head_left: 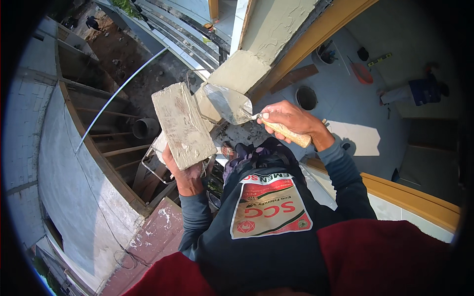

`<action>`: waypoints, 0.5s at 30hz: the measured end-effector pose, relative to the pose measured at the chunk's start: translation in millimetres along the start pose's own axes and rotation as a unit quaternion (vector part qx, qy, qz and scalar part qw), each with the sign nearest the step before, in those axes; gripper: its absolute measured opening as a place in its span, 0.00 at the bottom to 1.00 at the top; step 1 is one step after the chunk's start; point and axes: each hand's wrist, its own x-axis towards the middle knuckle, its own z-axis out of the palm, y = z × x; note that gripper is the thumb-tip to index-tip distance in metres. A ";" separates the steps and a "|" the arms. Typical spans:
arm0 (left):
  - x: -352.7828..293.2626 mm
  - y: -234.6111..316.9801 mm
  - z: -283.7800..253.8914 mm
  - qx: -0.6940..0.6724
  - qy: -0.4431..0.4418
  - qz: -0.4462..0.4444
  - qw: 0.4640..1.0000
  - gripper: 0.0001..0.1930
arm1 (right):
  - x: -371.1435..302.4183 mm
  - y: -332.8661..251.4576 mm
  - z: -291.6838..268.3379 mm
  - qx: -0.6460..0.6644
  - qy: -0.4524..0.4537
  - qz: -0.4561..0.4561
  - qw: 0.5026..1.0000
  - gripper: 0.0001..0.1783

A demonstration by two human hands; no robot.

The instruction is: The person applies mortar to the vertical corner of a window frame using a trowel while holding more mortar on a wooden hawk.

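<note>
My left hand (pixel 187 173) is closed under a flat rectangular mortar board (pixel 182 126), whose top is smeared with pale wet mortar. My right hand (pixel 295 122) grips the wooden handle of a pointing trowel (pixel 224 102). The trowel's broad metal blade carries some mortar and lies just right of the board, in front of a freshly plastered ledge (pixel 239 71). Beyond the ledge rises a wall strip (pixel 281 32) coated in rough, damp-looking plaster. How my left fingers hold the board from below is hidden.
A yellow-brown frame (pixel 321 32) runs along the plastered wall. Indoors on the right are a dark bucket (pixel 306 97), an orange-red basin (pixel 362 73), a level (pixel 380 59) and another person (pixel 419 92). Down to the left, timber beams (pixel 121 152) span a drop beside a curved wall.
</note>
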 end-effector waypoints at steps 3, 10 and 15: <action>-3.0 2.7 -4.2 0.007 -0.012 0.024 1.000 0.21 | -11.2 5.1 -5.0 -0.013 0.063 -0.028 0.998 0.21; -6.7 1.7 -6.2 0.048 -0.017 0.038 0.998 0.20 | -22.3 26.8 -25.1 -0.016 0.190 -0.039 0.981 0.20; -3.3 0.5 -4.0 0.023 -0.002 -0.010 1.000 0.22 | -4.3 26.1 -34.4 0.002 0.209 -0.036 0.977 0.17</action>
